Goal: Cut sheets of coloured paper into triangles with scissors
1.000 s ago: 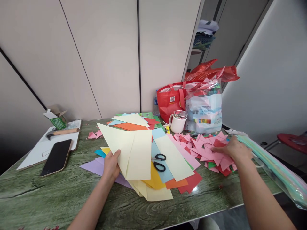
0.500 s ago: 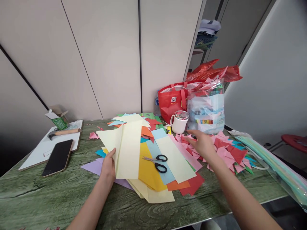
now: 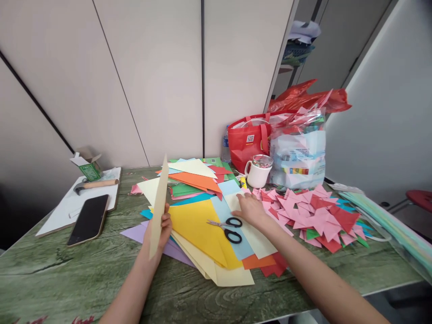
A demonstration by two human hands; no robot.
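My left hand [image 3: 161, 234] is closed around a folded sheet of cream paper [image 3: 159, 211], which stands almost edge-on to me. Over the upper part of a pale cream paper strip [image 3: 254, 231] hovers or rests my right hand [image 3: 250, 209], thumb and fingers apart; I cannot tell if it touches the strip. Scissors with black handles [image 3: 232, 229] lie beside it on light blue paper [image 3: 222, 211], points to the left. Under and beside my hands are yellow paper [image 3: 199, 225], purple paper [image 3: 135, 234] and orange paper [image 3: 258, 262].
At right lies a heap of pink and red paper pieces [image 3: 320, 216]. Behind are a white mug [image 3: 258, 173], a red bag [image 3: 248, 144] and a clear plastic bag [image 3: 297, 157]. A phone [image 3: 88, 219] and hammer [image 3: 97, 184] lie left. Long wrapped paper strips [image 3: 388, 229] are at far right.
The cream sheet in my left hand has turned from facing me to nearly edge-on. My right hand has moved left and down, from above the pink pieces to the pale strip.
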